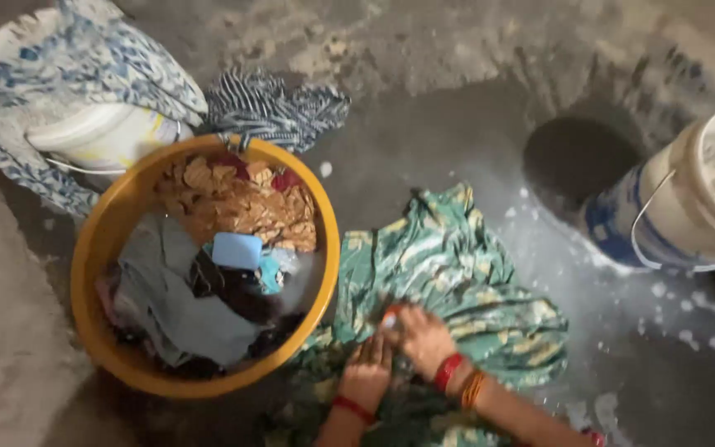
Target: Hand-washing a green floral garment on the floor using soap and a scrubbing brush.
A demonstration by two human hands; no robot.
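A person kneels or bends over a wet grey floor point(424, 141) and works on a big green cloth point(448, 273) with yellow and dark patterns. The cloth lies spread out on the floor in the lower middle, just to the right of a round yellow tub point(97, 240). Both hands rest on the near part of the cloth, side by side and touching. The left hand point(367, 368) lies flat with its fingers point(378, 343) close together, pressed down on the cloth. The right hand point(424, 335) is bunched up on the cloth, and there is something small and pale at its tip, but it is too blurry to tell what it is or whether the fingers are clamped on it. There are red and orange bangles point(459, 379) on the right wrist and a red band point(353, 407) on the left wrist. The yellow tub is full of wet clothes, grey, dark and orange-brown, with a light blue block point(237, 250) lying on top. Behind the tub is a striped cloth point(271, 103) on the floor. At the top left a white bucket point(105, 136) has a blue and white cloth point(84, 58) draped over it. At the right edge stands another white bucket point(697, 199) with a wire handle. White foam spots point(664, 290) lie on the floor near it.
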